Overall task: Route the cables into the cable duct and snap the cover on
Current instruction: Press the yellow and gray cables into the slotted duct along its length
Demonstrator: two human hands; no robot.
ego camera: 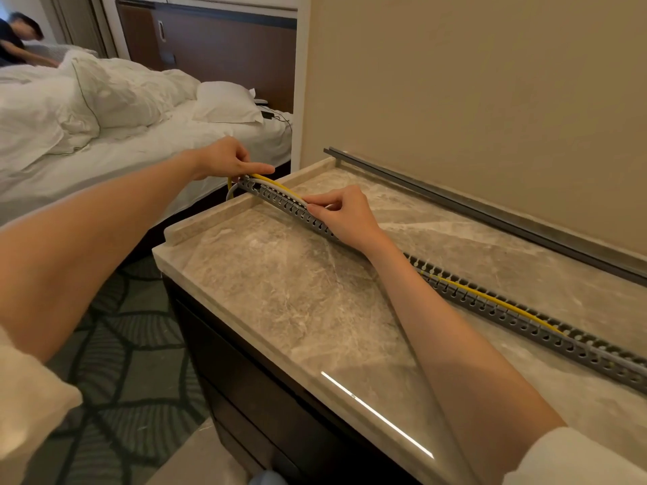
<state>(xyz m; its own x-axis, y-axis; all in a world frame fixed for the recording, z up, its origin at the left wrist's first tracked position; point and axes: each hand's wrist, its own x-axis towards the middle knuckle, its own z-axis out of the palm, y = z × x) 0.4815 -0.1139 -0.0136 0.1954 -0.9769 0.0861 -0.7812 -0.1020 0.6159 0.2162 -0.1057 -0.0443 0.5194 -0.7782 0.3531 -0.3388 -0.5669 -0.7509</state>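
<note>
- Marble-topped counter [280, 292] stands against a beige wall, beside a bed [140, 141] with rumpled white bedding.
- Grey slotted cable duct [525, 320] lies lengthwise along the counter, open side up.
- Yellow cable [490, 295] runs inside the duct; a grey cable [231, 192] loops out with it at the far end.
- Left hand [227, 157] pinches the cables at the duct's far end, forefinger extended.
- Right hand [345, 213] presses the cables into the duct, fingertips closed on them.
- Dark cover strip [455, 201] lies apart, along the wall.
</note>
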